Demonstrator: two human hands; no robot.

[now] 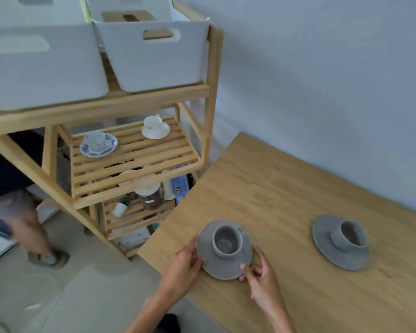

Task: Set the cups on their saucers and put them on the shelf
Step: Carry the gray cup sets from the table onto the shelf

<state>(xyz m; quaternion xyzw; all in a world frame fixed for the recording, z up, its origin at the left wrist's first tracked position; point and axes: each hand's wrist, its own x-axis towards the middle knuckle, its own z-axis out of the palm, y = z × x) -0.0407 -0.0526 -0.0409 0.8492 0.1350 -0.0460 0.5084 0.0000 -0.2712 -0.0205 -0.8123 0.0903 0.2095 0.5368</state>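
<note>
A grey cup (225, 241) stands upright on a grey saucer (226, 265) near the table's left edge. My left hand (185, 265) grips the saucer's left rim and my right hand (259, 275) grips its near right rim. A second grey cup (351, 235) sits on its own grey saucer (334, 251) further right on the table. On the wooden shelf's middle tier (139, 162) rest a blue-patterned cup and saucer (98, 144) and a white cup and saucer (155, 127).
The wooden table (286, 193) butts against the shelf unit. Two white bins (154, 56) fill the top tier. Jars, boxes and a small cup crowd the lower tiers (149, 198). Another person's leg (31, 227) stands on the floor at left.
</note>
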